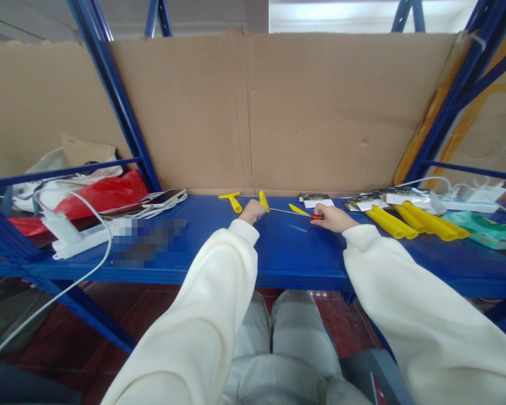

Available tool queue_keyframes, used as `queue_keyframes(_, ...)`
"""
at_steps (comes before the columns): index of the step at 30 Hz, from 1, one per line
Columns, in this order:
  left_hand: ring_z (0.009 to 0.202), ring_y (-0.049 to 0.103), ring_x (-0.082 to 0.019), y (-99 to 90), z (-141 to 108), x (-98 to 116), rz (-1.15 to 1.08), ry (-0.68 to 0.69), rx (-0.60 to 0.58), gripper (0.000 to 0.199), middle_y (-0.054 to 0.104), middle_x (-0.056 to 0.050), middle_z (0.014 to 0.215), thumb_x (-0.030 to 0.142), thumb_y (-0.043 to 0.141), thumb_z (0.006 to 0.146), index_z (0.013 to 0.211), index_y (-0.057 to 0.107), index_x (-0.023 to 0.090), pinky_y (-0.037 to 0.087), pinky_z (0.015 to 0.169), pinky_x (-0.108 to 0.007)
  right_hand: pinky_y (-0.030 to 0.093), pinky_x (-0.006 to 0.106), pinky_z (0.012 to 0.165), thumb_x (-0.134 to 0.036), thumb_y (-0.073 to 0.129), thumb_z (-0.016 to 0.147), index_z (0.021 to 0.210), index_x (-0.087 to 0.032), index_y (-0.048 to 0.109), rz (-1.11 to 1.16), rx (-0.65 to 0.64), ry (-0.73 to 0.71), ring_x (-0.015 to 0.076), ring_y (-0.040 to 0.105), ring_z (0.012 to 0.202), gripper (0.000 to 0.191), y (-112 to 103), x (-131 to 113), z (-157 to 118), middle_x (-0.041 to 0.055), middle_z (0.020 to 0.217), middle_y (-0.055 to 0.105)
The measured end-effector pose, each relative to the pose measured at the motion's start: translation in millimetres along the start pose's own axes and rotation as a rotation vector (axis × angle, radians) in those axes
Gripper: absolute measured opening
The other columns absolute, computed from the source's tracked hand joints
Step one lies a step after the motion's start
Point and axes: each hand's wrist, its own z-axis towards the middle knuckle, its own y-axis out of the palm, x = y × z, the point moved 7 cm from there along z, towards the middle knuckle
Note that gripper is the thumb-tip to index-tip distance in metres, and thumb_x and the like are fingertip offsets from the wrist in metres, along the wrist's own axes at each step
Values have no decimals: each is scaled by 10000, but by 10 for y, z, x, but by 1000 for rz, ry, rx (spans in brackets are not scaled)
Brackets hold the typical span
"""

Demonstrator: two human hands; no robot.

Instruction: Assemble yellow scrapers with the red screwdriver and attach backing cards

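Apparently the left hand (252, 211) pinches a yellow piece (262, 198), steadying it at the tip of what may be a screwdriver (316, 217), gripped by the right hand (333, 218).

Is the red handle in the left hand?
No, the right hand holds the red handle, and the left hand holds a yellow piece.

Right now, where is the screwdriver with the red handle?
In the head camera's view, the screwdriver is in the right hand, over the blue shelf, its metal rod pointing left to the yellow piece in the left hand.
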Motion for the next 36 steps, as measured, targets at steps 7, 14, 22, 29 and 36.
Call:
queue_keyframes(7,452,501,-124,0,13,-1,13,16,4,53,475,26,439,124,690,819,793,693,78,363,472,-231,442,283,676,-362,533,912,853,-219,636,-8,-46,-55,208,656,768,186,4,-60,-6,66,824,715)
queue_keyframes(14,467,522,-130,-5,21,-11,4,5,11,59,503,14,460,137,697,819,789,694,86,370,467,-230,437,264,626,-344,665,822,915,-229,584,23,13,-27,191,639,714,169,19,10,13,35,802,708)
queue_keyframes(22,473,533,-126,1,55,-26,-3,17,14,108,509,14,465,161,740,783,720,669,109,378,486,-230,438,273,646,-395,539,913,886,-235,615,-18,-29,-20,203,661,765,178,13,-17,-4,60,834,718)
queue_keyframes(29,448,491,-118,-8,14,-9,8,13,17,98,449,33,425,114,700,792,705,653,112,345,463,-227,430,270,624,-356,649,840,919,-232,581,-41,2,33,200,651,729,162,-23,-22,-12,47,825,715)
queue_keyframes(36,478,525,-135,-11,29,-12,-7,19,22,165,452,26,416,111,725,762,634,621,131,365,487,-232,445,285,653,-378,547,904,863,-233,622,-53,-35,19,216,673,794,168,-26,-57,-37,70,869,733)
